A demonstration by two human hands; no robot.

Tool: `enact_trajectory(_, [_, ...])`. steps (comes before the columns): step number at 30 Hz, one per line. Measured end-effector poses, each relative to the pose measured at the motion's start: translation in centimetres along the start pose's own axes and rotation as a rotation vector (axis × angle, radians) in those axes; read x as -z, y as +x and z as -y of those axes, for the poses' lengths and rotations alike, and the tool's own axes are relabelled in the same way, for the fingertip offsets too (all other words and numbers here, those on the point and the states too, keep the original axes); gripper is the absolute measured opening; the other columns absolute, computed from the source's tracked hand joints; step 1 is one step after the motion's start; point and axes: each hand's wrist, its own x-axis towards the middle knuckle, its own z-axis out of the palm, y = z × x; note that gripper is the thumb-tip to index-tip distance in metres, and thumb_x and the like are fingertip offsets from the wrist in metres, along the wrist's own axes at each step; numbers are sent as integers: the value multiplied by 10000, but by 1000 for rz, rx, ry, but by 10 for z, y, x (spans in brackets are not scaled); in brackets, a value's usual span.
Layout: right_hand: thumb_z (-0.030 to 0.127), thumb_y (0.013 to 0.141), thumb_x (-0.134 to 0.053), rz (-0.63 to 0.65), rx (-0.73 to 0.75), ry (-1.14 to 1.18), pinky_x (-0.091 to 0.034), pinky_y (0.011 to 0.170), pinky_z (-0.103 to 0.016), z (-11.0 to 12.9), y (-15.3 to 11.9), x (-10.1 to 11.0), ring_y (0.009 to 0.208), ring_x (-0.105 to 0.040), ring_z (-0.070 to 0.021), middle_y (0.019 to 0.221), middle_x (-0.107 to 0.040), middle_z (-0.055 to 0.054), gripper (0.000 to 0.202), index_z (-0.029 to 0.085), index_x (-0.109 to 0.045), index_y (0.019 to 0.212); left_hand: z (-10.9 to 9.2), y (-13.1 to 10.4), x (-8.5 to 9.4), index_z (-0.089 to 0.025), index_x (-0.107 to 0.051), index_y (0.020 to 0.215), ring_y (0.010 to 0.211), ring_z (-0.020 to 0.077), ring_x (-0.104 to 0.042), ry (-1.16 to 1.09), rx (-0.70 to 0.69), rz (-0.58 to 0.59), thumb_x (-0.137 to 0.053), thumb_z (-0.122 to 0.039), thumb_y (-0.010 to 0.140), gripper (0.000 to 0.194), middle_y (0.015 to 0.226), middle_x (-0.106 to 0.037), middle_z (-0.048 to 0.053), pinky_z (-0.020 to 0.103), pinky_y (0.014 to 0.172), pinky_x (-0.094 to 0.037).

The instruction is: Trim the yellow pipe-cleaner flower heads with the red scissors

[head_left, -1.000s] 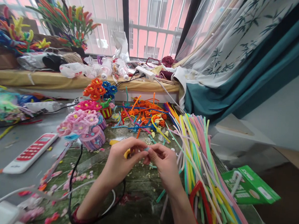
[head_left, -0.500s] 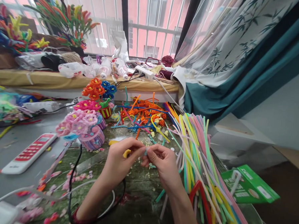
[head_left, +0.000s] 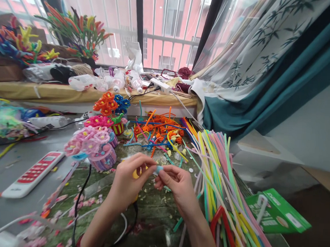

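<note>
Between the fingertips of both hands is a small light-blue fuzzy piece (head_left: 159, 169), perhaps a bit of pipe cleaner; its full shape is partly hidden. My left hand (head_left: 133, 177) pinches it from the left, thumb and forefinger closed. From the right, my right hand (head_left: 175, 183) pinches it too, the other fingers curled. Both hands are raised over the dark green tabletop (head_left: 148, 226). Behind the left fingers a yellow object (head_left: 137, 172) partly shows. Beyond the hands lies a heap of orange pipe-cleaner pieces (head_left: 160, 127) with blue and yellow ones.
Long pastel pipe cleaners (head_left: 215, 170) lie at right, with red-handled scissors (head_left: 223, 229) and a green box (head_left: 279, 210). Pipe-cleaner flower pots (head_left: 104, 157) stand left of the hands. A white-and-red remote (head_left: 32, 175) and a black cable (head_left: 82, 196) lie further left.
The light-blue piece shows more clearly between the fingertips now. Both hands stay pinched together in nearly the same place. The whole view has shifted slightly downward in the frame.
</note>
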Motion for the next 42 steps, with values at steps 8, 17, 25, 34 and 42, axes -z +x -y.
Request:
enact_trajectory(8, [418,702,-846,-10,24,-84,-537,522,-254,1,-2,-1,514,-666,-155,590,-715,-5,269,175,-741,752,2,-6,-3,-201,-691,817,691,139,-647,149,-124,88,-573,-201,911,151,783,-704,16,233,671,-482])
enact_trajectory(17, [460,684,-823,-69,29,-107,-542,510,-264,0,1,-3,491,-660,-158,593,-707,2,321,178,-694,765,-1,-2,-4,-195,-597,680,503,102,-523,237,-52,67,-526,-248,941,276,566,-579,-47,208,537,-387])
enact_trajectory(25, [521,732,-718,-185,90,-237,-561,524,-316,6,5,2,503,-679,-193,626,-728,-35,361,171,-668,800,7,-2,-7,-207,-640,716,482,102,-522,262,-26,93,-560,-275,907,218,564,-611,-53,202,515,-378])
enact_trajectory(34, [283,743,-662,-479,133,-912,-536,669,-364,36,11,79,646,-707,-250,680,-733,-59,152,171,-708,834,11,-2,-5,-211,-628,701,465,110,-490,309,68,65,-511,-358,919,287,525,-587,-52,218,510,-343])
enact_trajectory(42, [162,844,-626,-446,-90,-1538,-443,625,-328,26,18,74,767,-720,-304,760,-744,-123,154,183,-776,874,16,-4,-7,-207,-630,704,485,125,-498,337,150,90,-486,-400,928,329,524,-573,-41,233,539,-326])
